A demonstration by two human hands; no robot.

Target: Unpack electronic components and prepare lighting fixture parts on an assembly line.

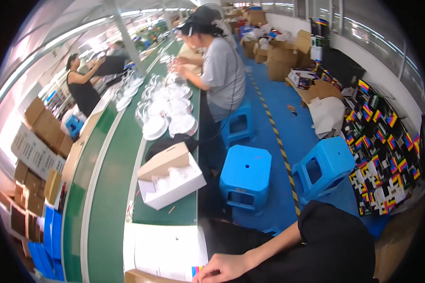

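My right hand [224, 268] comes in at the lower edge from a short black sleeve. Its fingers are curled at the edge of a white flat panel [170, 247], beside a small patch of coloured stripes [197, 270]. The fingertips are partly cut off, so what they pinch is not clear. A brown cardboard edge [148, 277] shows just left of them. Farther along the bench stands an open white box [177, 191] with its brown-lined lid raised and clear wrapped material [171, 179] inside. My left hand is out of view.
The green bench [113, 188] carries several round white items [153, 127] in clear wrapping. A co-worker in a grey shirt [224, 70] sits beyond them. Blue stools [245, 170] stand on the right. Printed black cartons [382, 155] are stacked along the wall. Another person [82, 89] stands across the bench.
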